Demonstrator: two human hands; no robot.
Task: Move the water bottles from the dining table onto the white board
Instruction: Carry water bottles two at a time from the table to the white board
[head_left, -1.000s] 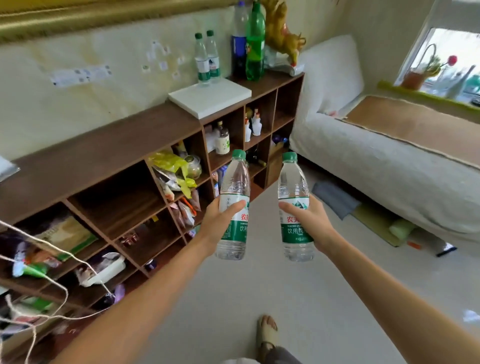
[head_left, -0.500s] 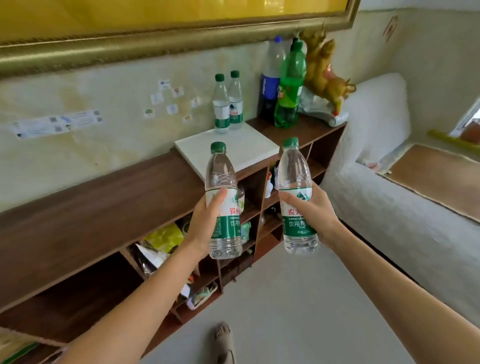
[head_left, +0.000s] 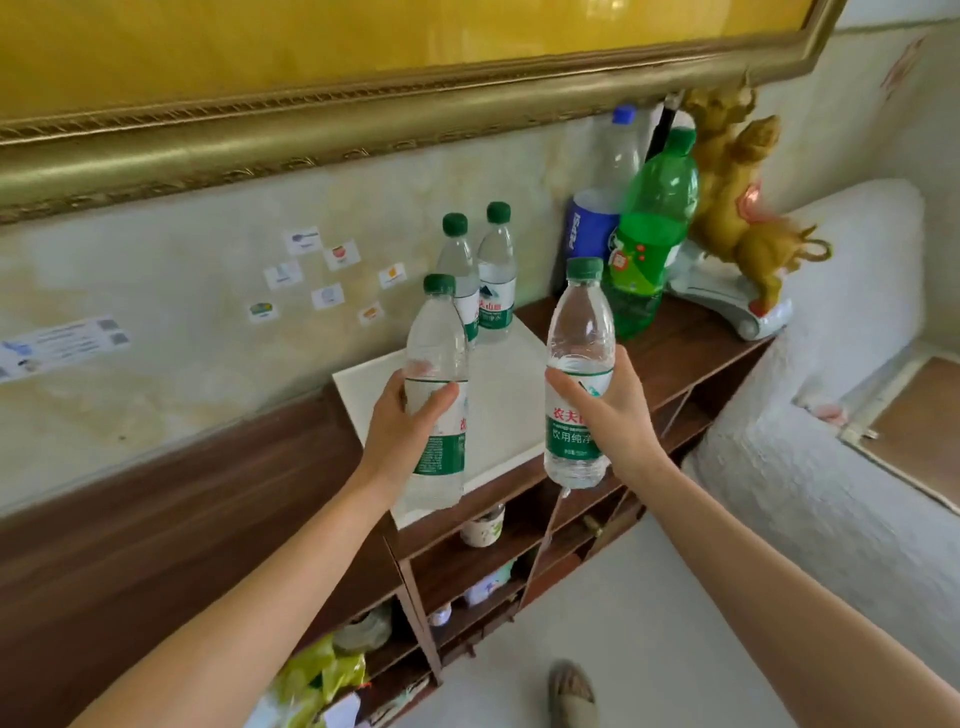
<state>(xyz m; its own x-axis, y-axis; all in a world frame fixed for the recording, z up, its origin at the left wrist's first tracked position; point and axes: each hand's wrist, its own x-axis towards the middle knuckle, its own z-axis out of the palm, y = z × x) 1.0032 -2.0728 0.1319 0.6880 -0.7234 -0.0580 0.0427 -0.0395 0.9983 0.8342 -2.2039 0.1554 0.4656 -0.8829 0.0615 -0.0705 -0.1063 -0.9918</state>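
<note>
I hold two clear water bottles with green caps and green labels. My left hand (head_left: 402, 428) grips the left bottle (head_left: 436, 358) upright, held over the white board (head_left: 506, 395). My right hand (head_left: 615, 415) grips the right bottle (head_left: 579, 332), which hangs just past the board's right edge, over the wooden shelf top. The white board lies flat on the brown shelf unit. Two more water bottles (head_left: 480, 275) stand upright together at the board's far corner, by the wall.
On the shelf top (head_left: 675, 348) right of the board stand a blue-labelled Pepsi bottle (head_left: 597, 218), a green soda bottle (head_left: 649, 234) and a gold animal figure (head_left: 743, 208). A white sofa (head_left: 831, 415) fills the right. Open cubbies with packets sit below. My foot (head_left: 571, 691) is on the floor.
Both hands have carried the bottles forward and up, from in front of the cubbies to the level of the shelf top; the left bottle is now over the board.
</note>
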